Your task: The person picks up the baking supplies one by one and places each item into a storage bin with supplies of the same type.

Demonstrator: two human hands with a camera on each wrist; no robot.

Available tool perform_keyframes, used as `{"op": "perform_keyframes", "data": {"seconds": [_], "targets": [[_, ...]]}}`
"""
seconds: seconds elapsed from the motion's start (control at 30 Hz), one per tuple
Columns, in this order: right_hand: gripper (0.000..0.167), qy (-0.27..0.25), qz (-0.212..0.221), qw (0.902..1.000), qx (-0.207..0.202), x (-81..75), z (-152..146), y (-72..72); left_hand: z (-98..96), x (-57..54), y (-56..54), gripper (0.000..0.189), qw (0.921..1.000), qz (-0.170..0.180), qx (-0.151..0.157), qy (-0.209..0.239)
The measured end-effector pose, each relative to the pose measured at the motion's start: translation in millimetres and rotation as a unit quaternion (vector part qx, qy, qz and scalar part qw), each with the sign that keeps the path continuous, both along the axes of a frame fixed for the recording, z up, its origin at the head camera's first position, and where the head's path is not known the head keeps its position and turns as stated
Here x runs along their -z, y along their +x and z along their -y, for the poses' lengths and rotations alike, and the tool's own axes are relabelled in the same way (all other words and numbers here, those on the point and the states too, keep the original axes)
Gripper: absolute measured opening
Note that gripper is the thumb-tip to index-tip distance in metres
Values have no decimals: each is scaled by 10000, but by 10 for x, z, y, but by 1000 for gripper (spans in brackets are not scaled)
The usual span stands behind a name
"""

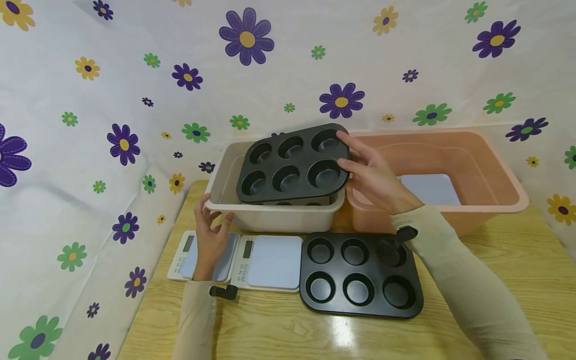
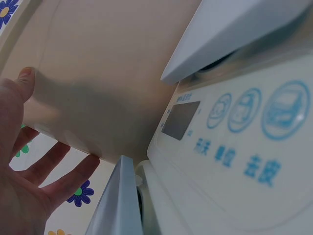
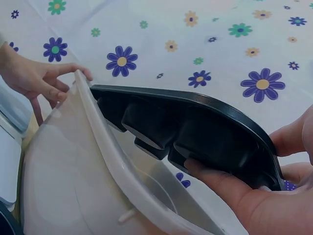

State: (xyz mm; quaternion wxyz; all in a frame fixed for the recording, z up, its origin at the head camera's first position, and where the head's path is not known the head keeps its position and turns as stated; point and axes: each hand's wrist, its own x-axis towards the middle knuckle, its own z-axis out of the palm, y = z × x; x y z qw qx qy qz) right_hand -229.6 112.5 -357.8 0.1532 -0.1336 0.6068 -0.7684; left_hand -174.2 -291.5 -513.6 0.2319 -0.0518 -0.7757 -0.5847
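In the head view my right hand (image 1: 375, 175) grips the right end of a black six-cup muffin pan (image 1: 302, 154), which is tilted over the off-white plastic bin (image 1: 279, 218). The right wrist view shows the muffin pan's underside (image 3: 215, 139), with a finger against it; its far end overlaps the bin's rim (image 3: 112, 156). My left hand (image 1: 210, 240) holds the bin's front left corner. Its thumb lies on the bin's outer wall (image 2: 112, 63) in the left wrist view, fingers along the lower edge. Dark curved shapes show inside the bin below the raised pan.
A second black muffin pan (image 1: 360, 270) lies on the wooden table (image 1: 265, 325). Left of it are two white kitchen scales, one (image 1: 275, 262) beside it, the other (image 1: 189, 257) partly behind my left hand. A peach bin (image 1: 477, 160) at right contains a pale flat object (image 1: 431, 189).
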Motion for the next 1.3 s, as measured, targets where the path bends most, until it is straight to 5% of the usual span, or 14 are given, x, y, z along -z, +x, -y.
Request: {"op": "perform_keyframes", "data": {"seconds": [0.3, 0.77, 1.3], "targets": [[71, 756, 61, 9971, -11, -3, 254, -157, -1, 15, -12, 78, 10000, 12, 2, -40], [74, 675, 468, 9960, -351, -38, 604, -307, 27, 32, -28, 80, 10000, 20, 23, -25], [76, 933, 726, 9925, -314, 95, 873, -377, 8, 28, -6, 81, 9997, 47, -119, -184]]}}
